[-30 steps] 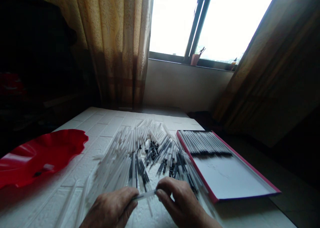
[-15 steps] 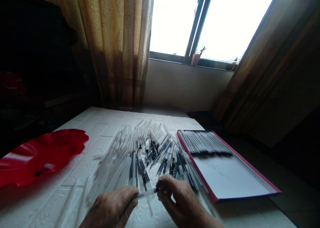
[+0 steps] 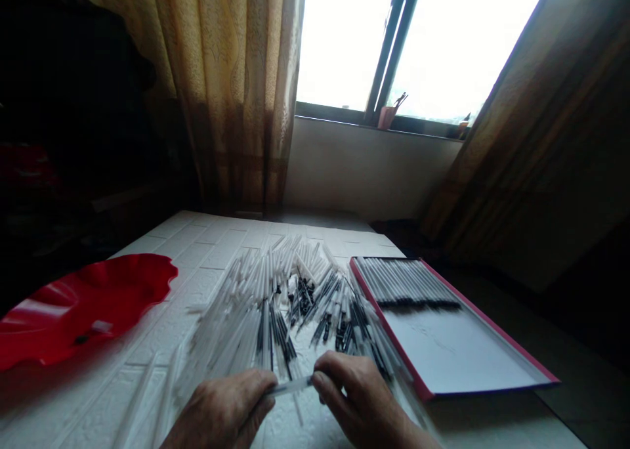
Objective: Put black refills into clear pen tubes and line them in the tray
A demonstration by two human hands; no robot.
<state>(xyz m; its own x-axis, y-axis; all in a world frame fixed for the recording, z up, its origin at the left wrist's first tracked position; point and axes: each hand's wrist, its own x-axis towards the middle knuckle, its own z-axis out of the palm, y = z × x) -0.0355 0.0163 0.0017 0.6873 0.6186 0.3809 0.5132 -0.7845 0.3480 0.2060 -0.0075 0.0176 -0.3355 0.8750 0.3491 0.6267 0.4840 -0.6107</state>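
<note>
At the near edge of the table my left hand (image 3: pixel 224 413) and my right hand (image 3: pixel 361 403) pinch the two ends of one thin clear pen tube (image 3: pixel 290 387), held level between them. Just beyond the hands lies a big loose heap of pen tubes and black refills (image 3: pixel 280 304). To the right a shallow red-edged box lid (image 3: pixel 472 354) holds a neat row of finished pens (image 3: pixel 406 283) at its far end.
A wavy red plastic dish (image 3: pixel 79 304) with a small piece in it sits at the left on the white brick-pattern table cover (image 3: pixel 197 239). Curtains and a bright window stand behind. The table's right edge drops off beside the box lid.
Both hands have stayed on the same tube, with the right fingers shifting slightly at its end. The view has moved a little.
</note>
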